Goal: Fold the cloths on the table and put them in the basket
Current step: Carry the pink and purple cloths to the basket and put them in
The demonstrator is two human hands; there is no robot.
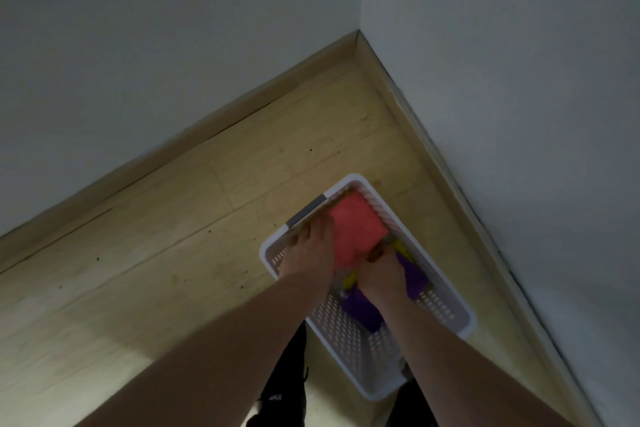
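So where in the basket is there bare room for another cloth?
The near end of the basket shows bare perforated floor, bordered by the purple cloth and the near rim. The far end is crowded: the pink cloth fills it, with the left hand and right hand beside it.

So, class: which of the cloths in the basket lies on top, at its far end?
The pink cloth: folded flat, above the purple cloth and yellow cloth, between both hands.

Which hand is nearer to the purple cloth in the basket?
Right. The right hand lies against the purple cloth; the left hand is by the basket's left rim, beside the pink cloth.
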